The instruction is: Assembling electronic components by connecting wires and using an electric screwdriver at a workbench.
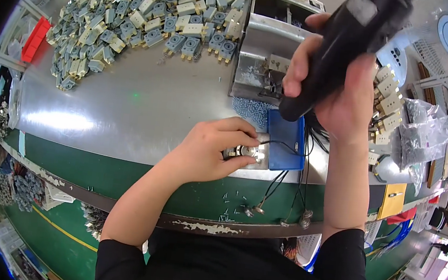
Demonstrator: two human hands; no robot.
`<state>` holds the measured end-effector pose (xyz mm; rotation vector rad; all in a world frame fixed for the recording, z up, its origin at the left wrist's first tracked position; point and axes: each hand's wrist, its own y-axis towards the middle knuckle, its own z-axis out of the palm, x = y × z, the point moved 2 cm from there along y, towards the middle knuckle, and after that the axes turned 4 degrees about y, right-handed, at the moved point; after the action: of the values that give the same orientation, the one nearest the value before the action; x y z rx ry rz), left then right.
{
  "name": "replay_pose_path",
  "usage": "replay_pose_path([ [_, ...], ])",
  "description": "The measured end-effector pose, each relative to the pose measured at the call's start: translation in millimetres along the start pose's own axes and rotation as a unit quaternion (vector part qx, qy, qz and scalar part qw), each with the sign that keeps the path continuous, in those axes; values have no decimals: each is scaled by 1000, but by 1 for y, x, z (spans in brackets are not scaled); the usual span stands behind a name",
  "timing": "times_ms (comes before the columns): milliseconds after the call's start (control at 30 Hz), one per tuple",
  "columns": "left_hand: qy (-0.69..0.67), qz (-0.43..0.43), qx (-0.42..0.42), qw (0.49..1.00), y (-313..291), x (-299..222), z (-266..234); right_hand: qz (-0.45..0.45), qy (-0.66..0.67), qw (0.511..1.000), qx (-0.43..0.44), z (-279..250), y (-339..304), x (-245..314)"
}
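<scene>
My right hand (356,105) is wrapped round a black power screwdriver (340,48), held up over the right part of the bench, with its top end running out of view. Lower and to the left, my left hand (205,146) pinches a small round metal part (247,151) between thumb and fingers. That part rests at a small metal block (261,160) near the bench's front. A thin black cable (284,143) runs from beside my fingertips across a blue tray (287,126). Small screws (249,110) lie in a heap just behind.
Many grey and cream plastic housings (160,16) are piled at the back left. A metal machine (265,45) stands at centre back. Black cables with metal ends (282,213) hang over the green front strip (94,165), where loose screws lie. Clear bags (424,132) sit at right.
</scene>
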<state>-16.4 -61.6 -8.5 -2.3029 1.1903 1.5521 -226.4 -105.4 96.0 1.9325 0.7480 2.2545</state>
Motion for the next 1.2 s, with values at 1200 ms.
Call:
replay_pose_path([
  [1200, 10, 6, -17, 1000, -4, 3, -3, 4, -33, 983, -182, 31, 16, 3],
])
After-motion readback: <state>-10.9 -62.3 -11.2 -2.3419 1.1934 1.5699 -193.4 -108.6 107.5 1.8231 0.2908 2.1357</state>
